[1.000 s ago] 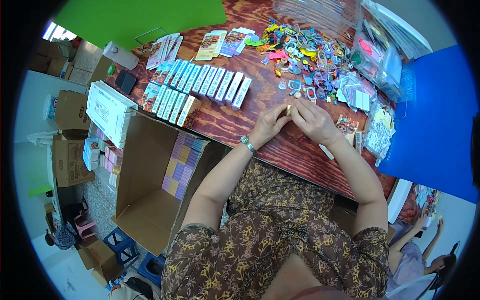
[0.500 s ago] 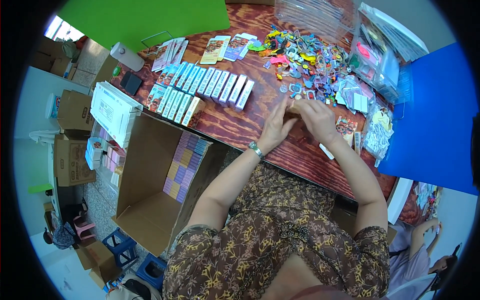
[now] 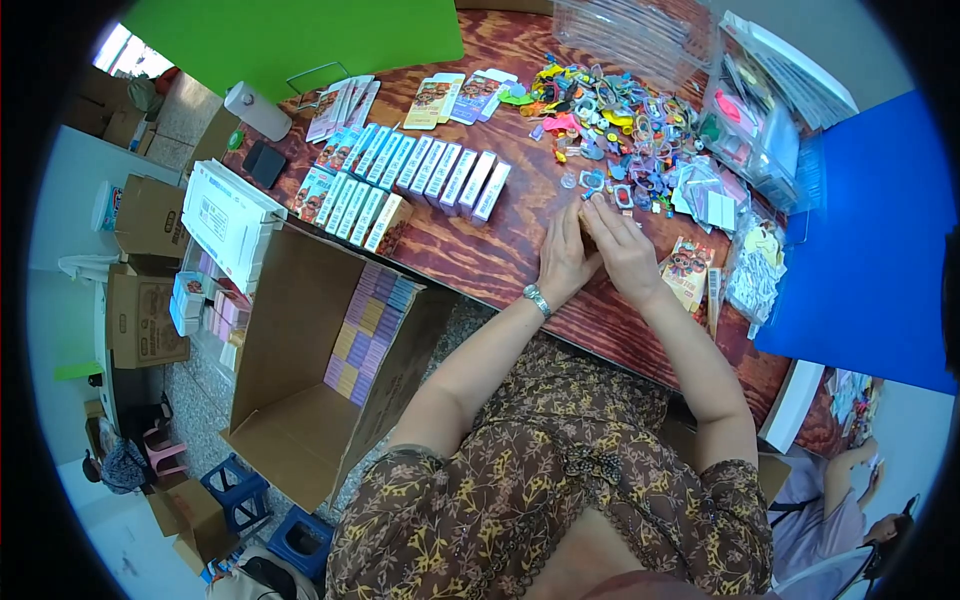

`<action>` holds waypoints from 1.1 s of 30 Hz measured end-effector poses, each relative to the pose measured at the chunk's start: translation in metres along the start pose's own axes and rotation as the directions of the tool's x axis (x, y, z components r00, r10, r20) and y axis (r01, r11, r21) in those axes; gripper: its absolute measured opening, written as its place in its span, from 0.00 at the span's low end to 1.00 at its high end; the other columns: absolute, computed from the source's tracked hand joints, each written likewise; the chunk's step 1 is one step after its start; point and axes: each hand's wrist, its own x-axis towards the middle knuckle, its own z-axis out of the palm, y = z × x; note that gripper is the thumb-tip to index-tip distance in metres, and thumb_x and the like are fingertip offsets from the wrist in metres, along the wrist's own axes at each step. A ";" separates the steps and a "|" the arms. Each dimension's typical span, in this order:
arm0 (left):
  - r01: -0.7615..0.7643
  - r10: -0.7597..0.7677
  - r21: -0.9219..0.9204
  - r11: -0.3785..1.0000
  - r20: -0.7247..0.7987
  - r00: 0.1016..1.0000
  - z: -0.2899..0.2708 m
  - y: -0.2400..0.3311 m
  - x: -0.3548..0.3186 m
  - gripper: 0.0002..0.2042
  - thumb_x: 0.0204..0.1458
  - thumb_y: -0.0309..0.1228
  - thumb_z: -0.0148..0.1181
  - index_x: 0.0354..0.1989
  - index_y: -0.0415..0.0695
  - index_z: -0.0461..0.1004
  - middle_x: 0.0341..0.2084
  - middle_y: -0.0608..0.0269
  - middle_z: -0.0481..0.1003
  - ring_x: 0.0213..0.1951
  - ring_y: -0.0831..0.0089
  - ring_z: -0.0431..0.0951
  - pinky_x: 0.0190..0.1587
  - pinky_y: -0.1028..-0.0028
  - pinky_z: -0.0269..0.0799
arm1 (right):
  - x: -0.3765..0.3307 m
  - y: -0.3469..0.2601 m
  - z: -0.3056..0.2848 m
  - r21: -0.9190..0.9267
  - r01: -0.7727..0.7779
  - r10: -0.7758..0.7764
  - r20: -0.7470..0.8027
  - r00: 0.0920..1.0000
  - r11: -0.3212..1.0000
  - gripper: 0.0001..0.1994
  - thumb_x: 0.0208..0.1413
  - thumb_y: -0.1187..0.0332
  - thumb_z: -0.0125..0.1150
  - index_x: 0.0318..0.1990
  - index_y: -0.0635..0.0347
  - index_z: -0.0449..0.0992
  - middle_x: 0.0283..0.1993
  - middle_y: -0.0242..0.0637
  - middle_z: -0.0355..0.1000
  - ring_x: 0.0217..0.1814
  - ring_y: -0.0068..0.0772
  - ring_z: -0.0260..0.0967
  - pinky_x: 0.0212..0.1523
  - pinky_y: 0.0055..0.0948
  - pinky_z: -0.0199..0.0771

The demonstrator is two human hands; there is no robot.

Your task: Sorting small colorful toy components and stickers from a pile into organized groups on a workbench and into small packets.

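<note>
My left hand (image 3: 567, 258) and my right hand (image 3: 627, 250) are together over the near part of the table. Their fingers close around a small tan-orange box (image 3: 588, 236), mostly hidden between them. Just beyond my fingertips lies a loose pile of small colourful plastic trinkets (image 3: 625, 120). Beside my right wrist are a flat orange printed carton (image 3: 686, 275) and a narrow box (image 3: 714, 297) standing on edge. To the left, filled small boxes (image 3: 430, 175) stand in two rows, with white and teal sides showing.
Flat cartons (image 3: 435, 100) lie at the back. An open cardboard box (image 3: 300, 300) below the table's left edge holds stacked small boxes. A bag of pale pieces (image 3: 757, 265), a clear bin (image 3: 755, 140) and a blue panel (image 3: 870, 240) stand right. Another person (image 3: 825, 500) sits lower right.
Both hands have drawn closer together, and my right hand has come down over the small box. The orange carton beside my right wrist shows more fully now.
</note>
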 end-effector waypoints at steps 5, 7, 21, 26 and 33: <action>-0.039 0.040 0.015 0.999 -0.054 0.998 -0.005 -0.002 0.000 0.45 0.39 0.24 0.73 0.68 0.32 0.54 0.54 0.39 0.68 0.57 0.42 0.69 0.59 0.55 0.68 | 0.001 -0.007 0.004 -0.043 0.021 -0.018 0.071 0.997 0.999 0.26 0.53 0.75 0.60 0.62 0.61 0.72 0.64 0.46 0.69 0.62 0.48 0.70 0.63 0.38 0.72; 0.026 -0.027 0.020 0.999 0.032 0.999 -0.017 -0.002 -0.002 0.45 0.40 0.30 0.74 0.68 0.33 0.55 0.53 0.41 0.70 0.53 0.45 0.70 0.56 0.55 0.68 | 0.003 -0.004 0.004 0.137 -0.078 0.065 0.095 0.993 0.987 0.25 0.56 0.74 0.60 0.64 0.60 0.71 0.66 0.47 0.67 0.63 0.49 0.70 0.62 0.38 0.72; -0.042 -0.033 0.884 0.465 0.065 0.997 -0.209 -0.049 -0.029 0.45 0.43 0.54 0.70 0.67 0.39 0.62 0.43 0.55 0.72 0.37 0.58 0.72 0.41 0.57 0.65 | -0.014 0.045 -0.086 0.076 -0.260 0.262 -0.007 0.965 0.963 0.22 0.60 0.74 0.60 0.62 0.57 0.72 0.63 0.47 0.70 0.63 0.50 0.70 0.60 0.39 0.71; -0.050 -0.061 0.968 0.247 0.067 0.996 -0.212 -0.072 -0.021 0.38 0.54 0.50 0.63 0.69 0.40 0.61 0.50 0.58 0.70 0.44 0.60 0.69 0.45 0.61 0.62 | -0.039 0.076 -0.128 0.039 -0.357 0.344 0.190 0.920 0.933 0.21 0.57 0.70 0.65 0.59 0.56 0.74 0.59 0.45 0.72 0.60 0.49 0.71 0.58 0.40 0.72; -0.026 0.067 0.972 0.231 0.011 0.998 -0.206 -0.081 -0.025 0.30 0.59 0.38 0.58 0.69 0.44 0.62 0.60 0.55 0.66 0.58 0.54 0.65 0.55 0.55 0.61 | -0.075 0.051 -0.117 -0.402 -0.046 0.304 0.606 0.735 0.914 0.51 0.37 0.47 0.79 0.71 0.43 0.60 0.71 0.53 0.57 0.76 0.59 0.49 0.72 0.60 0.50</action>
